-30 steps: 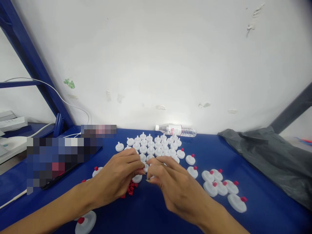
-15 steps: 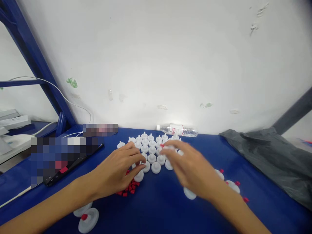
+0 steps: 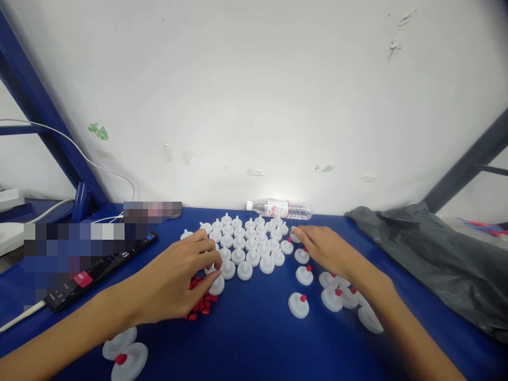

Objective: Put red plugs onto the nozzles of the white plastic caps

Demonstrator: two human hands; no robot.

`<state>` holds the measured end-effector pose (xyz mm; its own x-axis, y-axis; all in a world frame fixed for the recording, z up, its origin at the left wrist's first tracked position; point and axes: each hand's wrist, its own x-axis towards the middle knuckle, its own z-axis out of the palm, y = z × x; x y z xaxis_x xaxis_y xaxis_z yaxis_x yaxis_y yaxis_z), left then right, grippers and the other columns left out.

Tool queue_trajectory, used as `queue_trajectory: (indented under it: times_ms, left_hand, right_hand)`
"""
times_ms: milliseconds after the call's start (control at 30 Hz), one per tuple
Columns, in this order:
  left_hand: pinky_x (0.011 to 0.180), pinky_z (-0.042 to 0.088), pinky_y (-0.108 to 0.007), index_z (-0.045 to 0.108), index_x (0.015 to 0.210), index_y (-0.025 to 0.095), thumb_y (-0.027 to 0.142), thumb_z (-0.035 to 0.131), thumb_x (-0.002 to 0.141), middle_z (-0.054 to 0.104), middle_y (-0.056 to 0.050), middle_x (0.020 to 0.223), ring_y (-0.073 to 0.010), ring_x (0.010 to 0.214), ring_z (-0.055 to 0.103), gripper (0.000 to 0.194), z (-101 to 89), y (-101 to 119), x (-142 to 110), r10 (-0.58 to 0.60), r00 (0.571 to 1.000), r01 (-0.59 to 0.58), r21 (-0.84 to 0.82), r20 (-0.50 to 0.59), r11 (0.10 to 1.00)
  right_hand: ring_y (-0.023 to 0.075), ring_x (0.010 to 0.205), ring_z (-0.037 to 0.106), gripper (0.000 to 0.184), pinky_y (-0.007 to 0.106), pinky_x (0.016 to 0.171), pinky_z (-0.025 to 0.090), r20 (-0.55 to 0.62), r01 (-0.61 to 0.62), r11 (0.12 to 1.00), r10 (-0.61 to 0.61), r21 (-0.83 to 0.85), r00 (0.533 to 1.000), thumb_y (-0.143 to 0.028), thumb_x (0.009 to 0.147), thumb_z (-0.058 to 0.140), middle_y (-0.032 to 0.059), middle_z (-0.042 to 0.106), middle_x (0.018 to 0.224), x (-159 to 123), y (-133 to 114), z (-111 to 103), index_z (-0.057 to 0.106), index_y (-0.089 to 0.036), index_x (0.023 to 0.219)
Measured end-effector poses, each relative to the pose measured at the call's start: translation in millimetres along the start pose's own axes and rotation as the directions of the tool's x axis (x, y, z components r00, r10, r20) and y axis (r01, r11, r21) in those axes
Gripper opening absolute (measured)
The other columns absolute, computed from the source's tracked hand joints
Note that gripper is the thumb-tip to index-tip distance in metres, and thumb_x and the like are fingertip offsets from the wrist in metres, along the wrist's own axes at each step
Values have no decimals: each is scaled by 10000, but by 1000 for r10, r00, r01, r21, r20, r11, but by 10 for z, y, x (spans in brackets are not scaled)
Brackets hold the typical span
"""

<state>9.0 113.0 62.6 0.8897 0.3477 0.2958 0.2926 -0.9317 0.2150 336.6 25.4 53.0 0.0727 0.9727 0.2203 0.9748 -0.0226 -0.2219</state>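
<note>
Tabletop (image 3: 246, 341), blue under white discs (image 3: 253, 258) (grey sheeting (image 3: 428, 264) right), against white wall (image 3: 238, 95).

White discs (image 3: 244, 270), red caps (image 3: 205, 311), blue table (image 3: 254, 338), grey plastic sheet (image 3: 420, 254)

"49" on the black phone (image 3: 111, 264)

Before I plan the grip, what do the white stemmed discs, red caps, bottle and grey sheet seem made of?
White stemmed discs: probably moulded plastic, smooth and softly matte, with even colour.
Red caps: plastic or rubber, evenly coloured; too small to tell which.
Bottle: likely clear plastic, glossy, with a see-through, ribbed wall.
Grey sheet: probably plastic film, judging by its dull sheen and creases.
</note>
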Motion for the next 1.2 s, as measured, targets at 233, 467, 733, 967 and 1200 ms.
queue_trajectory:
  times_ms: [233,467,733,967,1200]
  left_hand:
    - [945,473,-404,671,943,250,196,616,926,530,-61,1257,-231,1083,547,80,-103,140,-32,9,988,3,-81,153,997]
    - [1008,444,-447,694,847,256,167,689,876,488,-42,1350,-282,1256,493,93,-29,156,-67,-20,988,33,-87,150,996]
    - [1049,429,-475,705,850,266,190,608,951,486,-42,1361,-298,1322,440,159,28,81,-50,16,975,-1,-67,221,998]
    - [1022,451,-377,666,979,252,216,572,1005,581,-48,1287,-220,1221,541,103,16,76,-1,72,990,-54,-146,124,988]
    - [799,485,-270,653,1067,247,217,610,1001,722,28,949,-133,862,634,84,72,-36,22,39,974,-74,-154,-221,985]
  right_hand:
    - [304,1267,616,560,518,1022,500,-76,95,994,-91,54,993,-491,1092,204,110,692,1327,48,-56,64,641,-230,1326]
    - [338,1441,460,604,625,1163,352,1,125,989,-125,83,992,-544,1082,224,137,578,1489,95,75,350,581,-211,1440]
    - [274,1154,649,483,492,1011,488,-153,155,981,-137,116,979,-422,1100,246,96,714,1193,68,-153,32,681,-217,1152]
    - [228,907,701,285,400,802,560,-323,171,980,-131,101,937,-416,1051,457,85,643,1221,-36,-343,-40,628,-256,1212]
    - [232,1064,674,266,406,888,579,-220,461,879,-429,122,876,-206,1027,501,85,657,1212,-150,-712,137,484,-235,1290]
